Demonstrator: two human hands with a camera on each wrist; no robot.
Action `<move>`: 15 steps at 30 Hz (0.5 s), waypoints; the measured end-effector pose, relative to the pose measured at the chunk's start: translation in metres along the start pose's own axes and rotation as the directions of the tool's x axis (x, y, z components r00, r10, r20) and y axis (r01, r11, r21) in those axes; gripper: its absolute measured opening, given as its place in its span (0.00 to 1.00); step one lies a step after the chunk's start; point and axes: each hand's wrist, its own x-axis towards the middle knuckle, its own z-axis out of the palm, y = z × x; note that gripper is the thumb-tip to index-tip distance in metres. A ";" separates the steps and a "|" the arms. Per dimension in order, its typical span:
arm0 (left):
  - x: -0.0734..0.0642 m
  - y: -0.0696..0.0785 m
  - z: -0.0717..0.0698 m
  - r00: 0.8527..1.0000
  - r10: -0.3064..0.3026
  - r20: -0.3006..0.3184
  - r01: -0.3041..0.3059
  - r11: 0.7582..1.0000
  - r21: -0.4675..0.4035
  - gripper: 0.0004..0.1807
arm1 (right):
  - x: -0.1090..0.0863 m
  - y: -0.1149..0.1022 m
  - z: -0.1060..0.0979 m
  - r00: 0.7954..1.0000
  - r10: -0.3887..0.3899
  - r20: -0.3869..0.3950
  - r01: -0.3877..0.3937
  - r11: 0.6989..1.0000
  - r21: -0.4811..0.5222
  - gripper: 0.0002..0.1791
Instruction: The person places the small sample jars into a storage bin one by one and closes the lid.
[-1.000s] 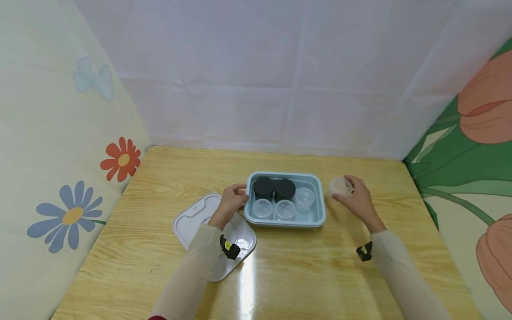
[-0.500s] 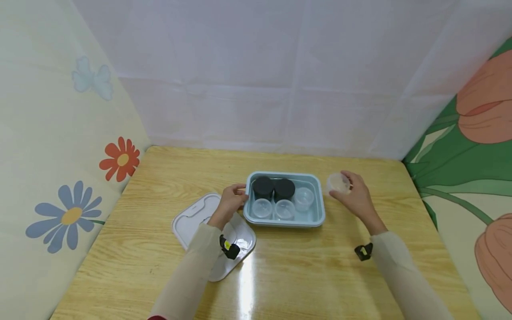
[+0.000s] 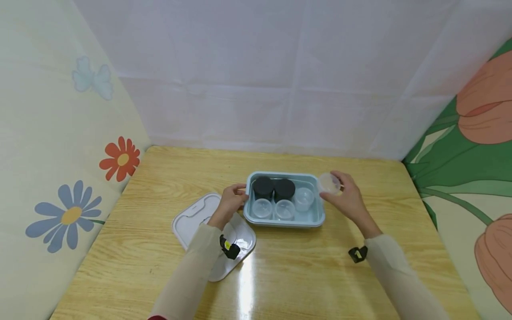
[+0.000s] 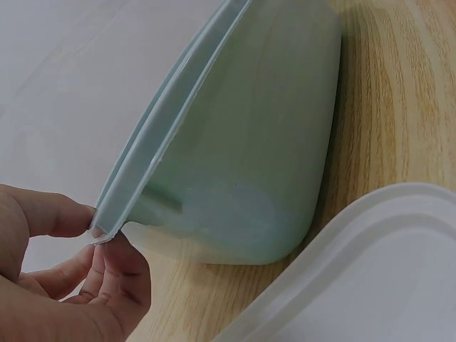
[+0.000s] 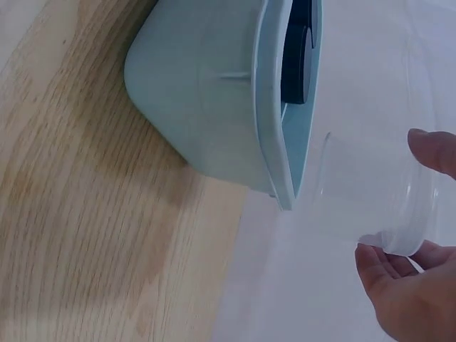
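A pale blue plastic box (image 3: 256, 221) stands on the table. My left hand (image 3: 231, 202) pinches its left rim between thumb and fingers, as the left wrist view shows of the box wall (image 4: 242, 142). In my right hand (image 3: 349, 198) is a clear plastic cup (image 3: 329, 183), gripped by its sides just above the box's right rim. The right wrist view has this clear cup (image 5: 370, 192) apart from the box (image 5: 199, 92). Inside the box are two black-topped round containers (image 3: 264, 187) at the back left and three clear cups (image 3: 285, 210) at the front and right.
A white lid (image 3: 196, 218) lies flat on the wooden table (image 3: 304, 275), left of the box and partly under my left forearm. A white cloth (image 3: 256, 89) hangs behind the table. Patterned cloths (image 3: 464, 164) hang at both sides.
My right hand has moved left with the clear cup, from beside the box to its right rim. The left hand keeps its hold on the box.
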 end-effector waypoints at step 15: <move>0.001 0.000 0.001 1.000 -0.007 -0.006 0.007 1.000 0.006 0.24 | -0.006 -0.006 0.019 0.998 -0.025 0.050 0.022 0.998 0.057 0.38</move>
